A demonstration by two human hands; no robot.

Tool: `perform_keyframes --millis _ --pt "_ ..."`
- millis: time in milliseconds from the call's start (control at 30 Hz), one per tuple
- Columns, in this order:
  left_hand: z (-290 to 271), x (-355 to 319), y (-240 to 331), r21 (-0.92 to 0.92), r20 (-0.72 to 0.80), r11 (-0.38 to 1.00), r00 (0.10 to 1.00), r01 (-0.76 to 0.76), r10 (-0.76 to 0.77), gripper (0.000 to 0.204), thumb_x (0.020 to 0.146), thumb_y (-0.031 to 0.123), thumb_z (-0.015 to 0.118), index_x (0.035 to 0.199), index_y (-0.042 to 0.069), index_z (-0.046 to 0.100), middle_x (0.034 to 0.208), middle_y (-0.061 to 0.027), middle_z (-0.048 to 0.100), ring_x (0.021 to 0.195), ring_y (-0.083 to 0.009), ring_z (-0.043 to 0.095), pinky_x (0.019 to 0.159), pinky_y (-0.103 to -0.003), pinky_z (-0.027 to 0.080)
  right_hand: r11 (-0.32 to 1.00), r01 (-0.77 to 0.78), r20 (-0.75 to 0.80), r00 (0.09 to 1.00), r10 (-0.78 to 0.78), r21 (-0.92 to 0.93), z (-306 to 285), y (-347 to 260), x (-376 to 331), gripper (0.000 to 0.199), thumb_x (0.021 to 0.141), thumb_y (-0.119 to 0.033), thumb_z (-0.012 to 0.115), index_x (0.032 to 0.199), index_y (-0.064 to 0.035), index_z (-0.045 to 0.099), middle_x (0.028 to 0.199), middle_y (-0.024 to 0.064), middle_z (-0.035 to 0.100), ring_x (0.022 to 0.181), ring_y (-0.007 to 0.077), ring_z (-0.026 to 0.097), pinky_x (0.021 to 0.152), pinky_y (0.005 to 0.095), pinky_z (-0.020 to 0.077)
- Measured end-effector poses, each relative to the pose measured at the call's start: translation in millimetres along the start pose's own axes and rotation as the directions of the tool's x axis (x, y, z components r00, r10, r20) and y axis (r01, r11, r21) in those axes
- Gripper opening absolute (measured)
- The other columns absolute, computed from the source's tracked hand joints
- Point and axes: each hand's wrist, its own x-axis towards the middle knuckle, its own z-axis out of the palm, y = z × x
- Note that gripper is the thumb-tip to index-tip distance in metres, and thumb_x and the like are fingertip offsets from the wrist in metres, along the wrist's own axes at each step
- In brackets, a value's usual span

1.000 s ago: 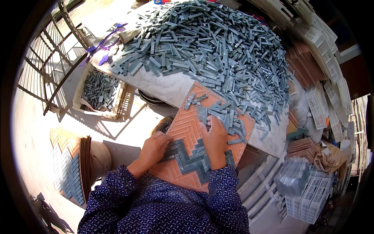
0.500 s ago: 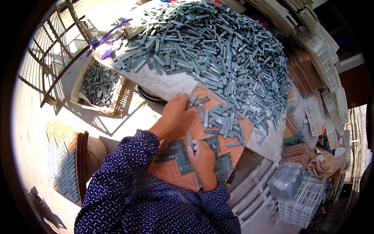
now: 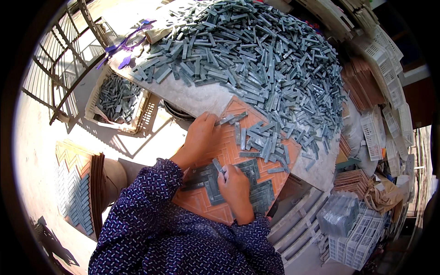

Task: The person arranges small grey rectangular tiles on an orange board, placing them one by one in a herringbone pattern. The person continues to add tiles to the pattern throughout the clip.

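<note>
My right hand (image 3: 236,185) pinches a narrow grey stone strip (image 3: 218,165) over an orange tray (image 3: 197,204) moulded with herringbone slots. Below and beside that hand, dark grey strips (image 3: 213,185) fill part of the pattern. At the tray's far left edge, my left hand (image 3: 201,135) has its fingers closed on the end of another grey strip (image 3: 224,120); its fingertips are partly hidden. Several loose strips (image 3: 266,146) lie scattered over the tray's far right part.
A large heap of grey strips (image 3: 256,55) covers the table (image 3: 197,98) beyond the tray. At left stand a cream crate (image 3: 89,103) of strips and a stack of filled trays (image 3: 75,188). White crates (image 3: 353,243) and a wrapped bundle (image 3: 339,213) sit at lower right.
The strip in my right hand has tilted to the left, and that hand has moved slightly left. My left hand has shifted a little left and down, its strip now lying flatter.
</note>
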Motion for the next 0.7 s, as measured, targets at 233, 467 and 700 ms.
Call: perform_keyframes --millis 233,467,700 --pt "-53.0 -47.0 13.0 -0.261 0.203 0.877 0.912 0.402 -0.357 0.017 0.078 0.008 0.068 0.092 0.001 0.063 0.080 -0.0118 0.057 0.066 -0.0222 0.059 0.061 -0.031 0.048 0.986 0.165 -0.079 0.983 -0.166 -0.023 -6.9 1.8 3.9 0.017 0.082 -0.016 0.066 0.089 -0.0044 0.056 0.082 0.0159 0.059 0.076 0.0368 0.061 0.063 0.0458 0.0487" --pt "-75.2 -105.1 15.9 -0.111 0.227 0.940 0.929 0.322 -0.292 0.018 0.074 0.002 0.068 0.092 0.003 0.062 0.082 -0.0105 0.057 0.063 -0.0211 0.058 0.059 -0.030 0.048 0.984 0.037 0.026 0.999 -0.042 0.172 -8.0 2.1 6.7 0.015 0.080 -0.006 0.066 0.093 -0.0021 0.060 0.078 0.0174 0.063 0.071 0.0356 0.063 0.061 0.0408 0.0495" --pt "-67.8 -110.6 17.1 -0.093 0.148 0.969 0.965 0.230 -0.215 0.018 0.075 0.001 0.068 0.093 0.003 0.062 0.085 -0.0102 0.058 0.064 -0.0219 0.059 0.059 -0.032 0.049 0.989 0.082 -0.002 0.997 -0.083 0.122 -8.6 -2.5 5.2 0.029 0.078 -0.002 0.066 0.106 -0.0046 0.061 0.093 0.0182 0.064 0.082 0.0343 0.064 0.069 0.0386 0.0503"
